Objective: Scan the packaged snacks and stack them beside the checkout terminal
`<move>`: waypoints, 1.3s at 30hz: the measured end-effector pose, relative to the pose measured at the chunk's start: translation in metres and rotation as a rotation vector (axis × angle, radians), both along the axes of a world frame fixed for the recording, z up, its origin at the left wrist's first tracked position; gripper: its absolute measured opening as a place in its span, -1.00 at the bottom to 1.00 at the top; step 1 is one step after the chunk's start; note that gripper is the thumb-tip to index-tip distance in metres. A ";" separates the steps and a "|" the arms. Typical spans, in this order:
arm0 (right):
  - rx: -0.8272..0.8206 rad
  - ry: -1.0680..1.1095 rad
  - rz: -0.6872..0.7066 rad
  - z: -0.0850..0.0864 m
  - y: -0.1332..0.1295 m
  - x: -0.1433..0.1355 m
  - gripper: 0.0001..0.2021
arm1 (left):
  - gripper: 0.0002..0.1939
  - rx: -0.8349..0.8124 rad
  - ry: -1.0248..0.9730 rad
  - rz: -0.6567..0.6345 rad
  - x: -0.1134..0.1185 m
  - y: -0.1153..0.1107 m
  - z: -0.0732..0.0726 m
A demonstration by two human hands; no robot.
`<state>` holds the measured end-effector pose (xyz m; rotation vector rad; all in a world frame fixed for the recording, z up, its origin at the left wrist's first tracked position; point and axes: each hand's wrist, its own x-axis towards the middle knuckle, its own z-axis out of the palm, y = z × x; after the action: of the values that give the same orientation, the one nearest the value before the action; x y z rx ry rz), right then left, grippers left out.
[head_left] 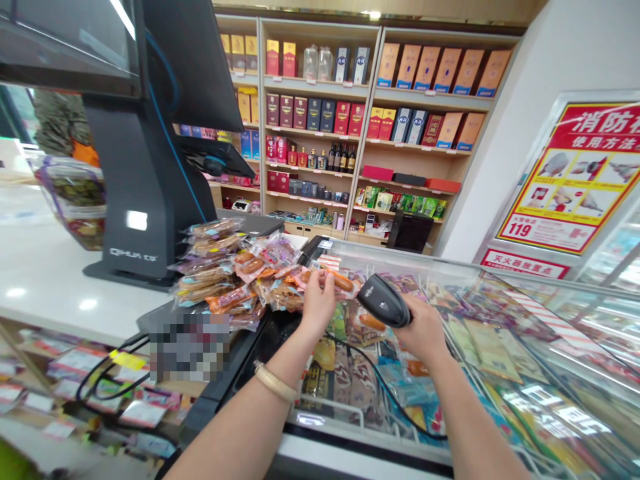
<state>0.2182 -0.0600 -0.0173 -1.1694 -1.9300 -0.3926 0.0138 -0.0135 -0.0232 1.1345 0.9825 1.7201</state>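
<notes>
My right hand is wrapped round the grip of a black barcode scanner, its head pointing left. A black cable hangs in a loop below it. Just left of the scanner, my left hand pinches a packaged sausage in clear wrapping. The scanner's front end is close to the right end of that packet. Beside my left hand lies a heap of wrapped snacks, some with sausages, others in brown or orange packaging.
A dark point-of-sale terminal stands on the white counter at left. Below my hands is a glass-topped freezer full of colourful packets. Shelves of boxes and bottles line the back wall. A red and yellow sign hangs at right.
</notes>
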 end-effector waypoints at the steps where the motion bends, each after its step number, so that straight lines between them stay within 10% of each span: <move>1: -0.022 -0.009 0.001 0.000 0.000 -0.001 -0.83 | -0.74 0.020 -0.021 0.011 -0.002 0.000 0.001; 13: -0.113 0.003 -0.007 -0.001 -0.001 -0.003 -0.80 | -0.81 -0.041 -0.416 -0.154 -0.001 -0.004 0.008; 28: -0.157 -0.060 -0.042 -0.007 0.004 -0.001 -0.72 | -0.62 0.317 0.387 0.100 -0.005 -0.005 0.007; 39: -0.176 -0.062 -0.092 -0.002 0.000 -0.003 -0.83 | -0.63 0.346 0.461 0.110 -0.004 -0.004 0.003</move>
<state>0.2149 -0.0600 -0.0192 -1.3782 -2.0014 -0.3155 0.0100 -0.0179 -0.0199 1.7871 1.0565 1.8008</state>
